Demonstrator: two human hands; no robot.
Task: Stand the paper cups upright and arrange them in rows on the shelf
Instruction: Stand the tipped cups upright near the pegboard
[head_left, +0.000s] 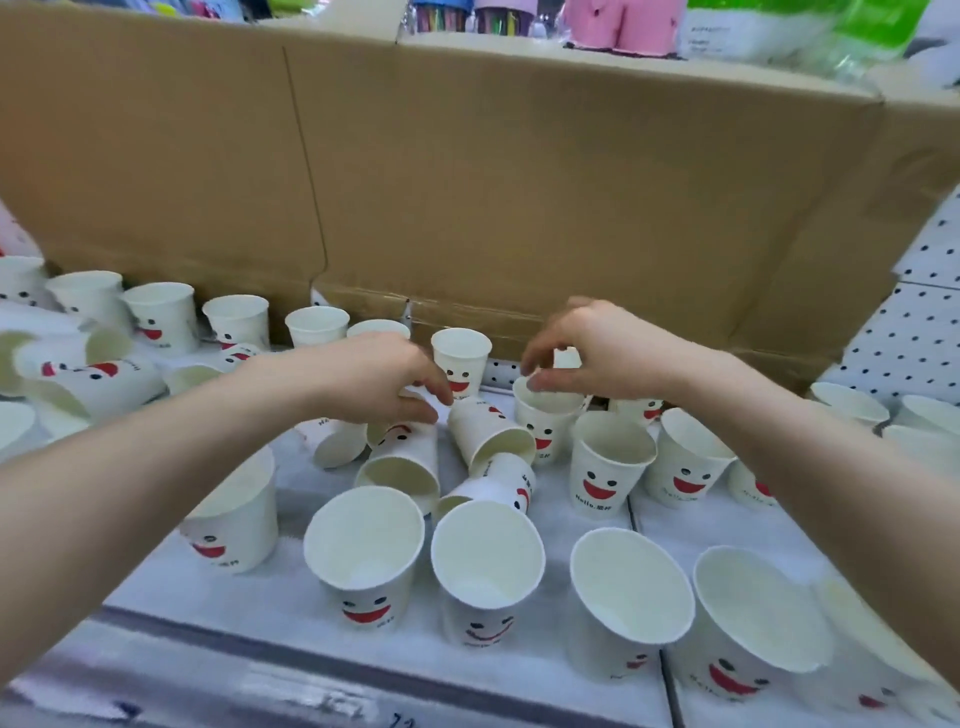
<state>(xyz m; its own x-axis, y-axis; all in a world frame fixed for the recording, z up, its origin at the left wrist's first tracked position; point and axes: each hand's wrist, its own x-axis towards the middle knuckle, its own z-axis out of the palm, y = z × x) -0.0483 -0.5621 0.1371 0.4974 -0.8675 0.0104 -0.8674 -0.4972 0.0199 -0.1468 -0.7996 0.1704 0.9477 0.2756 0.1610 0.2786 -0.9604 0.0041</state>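
Work was midway: paper cups (613, 467) stood in loose rows at the front and back of the shelf (260, 608), while several lay toppled in the middle. The right hand (592, 348) pinched the rim of an upright cup (545, 423) between thumb and fingers (545, 340); the left hand (379, 374) lay over a toppled cup (410, 452), its grip impossible to tell. Next, that cup probably needed lifting, turning mouth-up and setting in line.
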